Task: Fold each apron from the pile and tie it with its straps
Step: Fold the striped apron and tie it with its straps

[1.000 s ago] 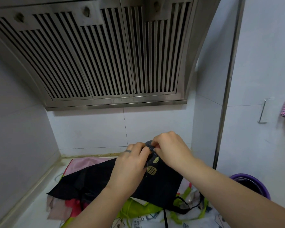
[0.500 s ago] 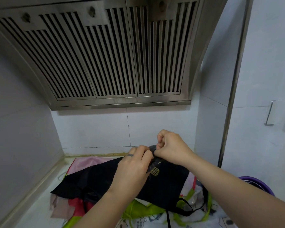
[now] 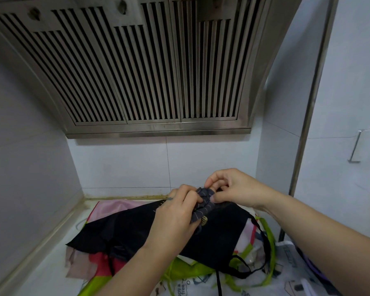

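The left hand [image 3: 175, 218] and right hand [image 3: 233, 189] both pinch a small striped bundle [image 3: 203, 202] shut, held above the black apron [image 3: 154, 233] topping the pile [image 3: 201, 274] at 6 o'clock. If either pinch slackens, the roll may spring open (its straps aren't clearly visible), or snag the black strap [image 3: 263, 236] at 4 o'clock.

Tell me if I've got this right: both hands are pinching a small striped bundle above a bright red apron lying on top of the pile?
Not quite. In the head view both hands, left hand and right hand, do pinch the striped bundle, but the apron topping the pile is black, not red.
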### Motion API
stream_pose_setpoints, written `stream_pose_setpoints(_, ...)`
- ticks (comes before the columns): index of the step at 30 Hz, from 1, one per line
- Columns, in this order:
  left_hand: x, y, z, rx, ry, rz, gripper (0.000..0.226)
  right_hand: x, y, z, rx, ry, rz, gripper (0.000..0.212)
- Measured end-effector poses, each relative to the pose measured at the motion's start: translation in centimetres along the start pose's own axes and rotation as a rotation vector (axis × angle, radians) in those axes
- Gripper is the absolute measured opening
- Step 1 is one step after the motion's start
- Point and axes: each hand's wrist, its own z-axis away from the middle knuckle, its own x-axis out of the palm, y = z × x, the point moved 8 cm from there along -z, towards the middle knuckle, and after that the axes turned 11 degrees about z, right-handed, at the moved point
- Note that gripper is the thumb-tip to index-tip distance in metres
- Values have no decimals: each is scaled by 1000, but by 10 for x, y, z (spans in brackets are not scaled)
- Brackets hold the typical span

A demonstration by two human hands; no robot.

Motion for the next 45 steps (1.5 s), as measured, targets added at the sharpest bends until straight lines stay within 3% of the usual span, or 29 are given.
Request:
stream_pose_setpoints(5, 2, 0, -2, -26, -4, 30, 46, -10, -21, 9, -170, 213, 559, 20)
stream_pose_setpoints(8, 1, 0, -4, -37, 4, 38, 45, -4, -26, 11, -191, 292, 747, 20)
stream_pose_setpoints(10, 1, 1, -3, -36, 10, 38, 41, -6, -24, 11, -159, 309, 681, 20)
stream_pose_setpoints(15, -6, -2, -4, -97, 26, 98, 36, -10, -13, 14, -47, 54, 33, 23)
stream_pose_setpoints(20, -9, 5, -9, -79, 21, 98, 38, -7, -10, 13, 1, 24, -29, 30)
stream_pose_setpoints(24, -9, 8, -10, -78, 26, 97, 41, -10, -13, 16, -40, 95, 30, 28)
stream_pose_setpoints(30, -12, 9, -16, -110, 43, 85, 36, -27, -37, 25, -239, 388, 577, 18)
stream_pose_setpoints(34, -9, 3, -17, -216, 34, 169, 30, -22, -41, 30, -389, 506, 715, 15)
stream_pose_setpoints(36, -7, -1, -17, -291, 6, 255, 33, -23, -35, 31, -407, 554, 663, 10)
stream_pose_setpoints(40, 3, -10, -17, -443, -108, 481, 45, -34, -24, 32, -333, 646, 268, 5)
stream_pose_setpoints(42, 9, -16, -14, -575, -116, 681, 29, -33, -24, 35, -304, 629, 81, 12)
stream_pose_setpoints(45, 10, -26, -6, -768, -44, 917, 12, -19, -35, 36, -315, 440, -74, 19)
